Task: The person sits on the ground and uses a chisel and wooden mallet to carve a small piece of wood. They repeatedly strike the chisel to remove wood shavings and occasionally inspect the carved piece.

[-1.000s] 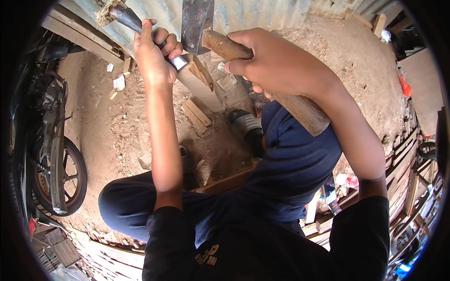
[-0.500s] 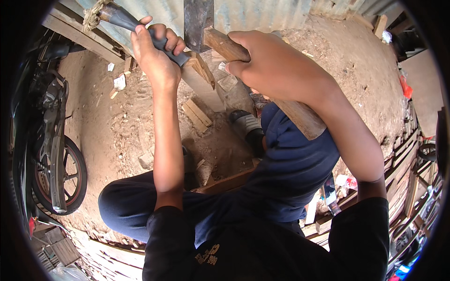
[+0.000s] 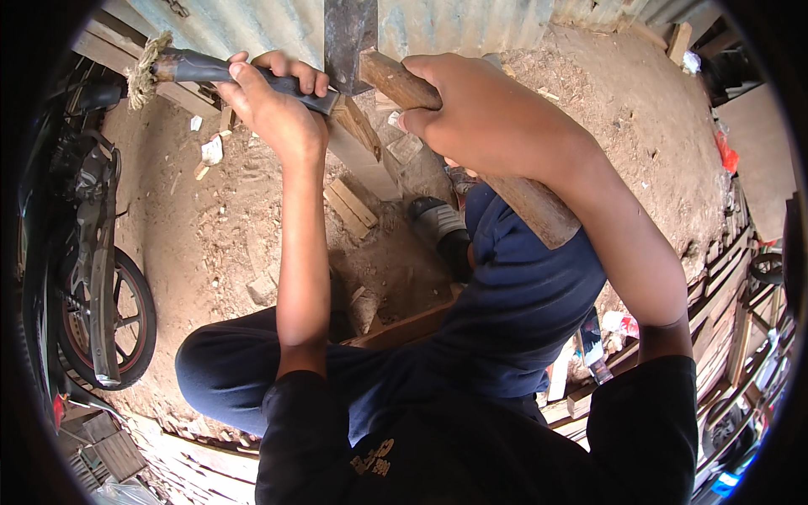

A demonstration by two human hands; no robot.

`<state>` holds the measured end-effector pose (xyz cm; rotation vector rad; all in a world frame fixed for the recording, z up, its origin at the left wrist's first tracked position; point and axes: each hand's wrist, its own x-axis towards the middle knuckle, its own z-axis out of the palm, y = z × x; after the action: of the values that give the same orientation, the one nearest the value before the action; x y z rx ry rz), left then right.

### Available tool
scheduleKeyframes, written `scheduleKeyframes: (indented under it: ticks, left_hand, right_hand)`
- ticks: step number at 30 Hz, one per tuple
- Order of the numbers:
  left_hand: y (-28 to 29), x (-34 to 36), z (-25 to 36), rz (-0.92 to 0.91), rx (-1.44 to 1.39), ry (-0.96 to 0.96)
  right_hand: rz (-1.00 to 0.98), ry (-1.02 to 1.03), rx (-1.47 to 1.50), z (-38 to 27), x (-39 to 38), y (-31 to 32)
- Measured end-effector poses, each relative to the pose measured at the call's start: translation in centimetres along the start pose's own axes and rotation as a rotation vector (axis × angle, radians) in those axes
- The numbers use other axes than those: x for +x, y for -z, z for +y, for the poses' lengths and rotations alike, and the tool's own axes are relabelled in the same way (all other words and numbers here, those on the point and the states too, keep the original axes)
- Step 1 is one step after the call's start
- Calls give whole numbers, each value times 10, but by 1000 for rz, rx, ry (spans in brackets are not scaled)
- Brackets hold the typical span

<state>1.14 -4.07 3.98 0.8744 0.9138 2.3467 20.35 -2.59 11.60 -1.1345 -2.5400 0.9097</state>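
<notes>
My left hand (image 3: 273, 114) is closed around a dark bar-like tool (image 3: 194, 70) with a frayed fibrous end at the left; its right end touches the top of a pale upright wooden block (image 3: 366, 168), whose upper part is split or cut. My right hand (image 3: 497, 122) grips a thick wooden handle (image 3: 530, 210) slanting over my right thigh. A dark flat metal head (image 3: 350, 46) is at the handle's upper end, just above the block. Some fingertips of my right hand are hidden.
Corrugated sheeting (image 3: 454, 21) stands behind. A motorbike wheel (image 3: 126, 316) is at left. Short offcuts (image 3: 352, 206) lie on the dirt floor near my sandalled foot (image 3: 433, 227). A board (image 3: 757, 160) and stacked wood strips (image 3: 736, 345) are at right.
My left hand has turned the dark tool flatter, its frayed end moving down and leftward. My right hand and its tool have shifted slightly.
</notes>
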Motion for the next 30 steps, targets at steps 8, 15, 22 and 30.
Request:
scheduleKeyframes:
  ticks: [8,15,22,30]
  left_hand:
    - [-5,-5,-2,-62,41,-52]
    - [-11,-11,-4,45,103,-142]
    - [-6,-5,1,79,144,-62]
    - [-13,-9,-1,58,36,-91]
  right_hand:
    - [26,-22,-25,-4,-1,1]
    - [-11,-20,-3,-2,-1,3]
    - [15,-6,-35,-2,-2,2]
    - [-33,-48,1,-3,-1,3]
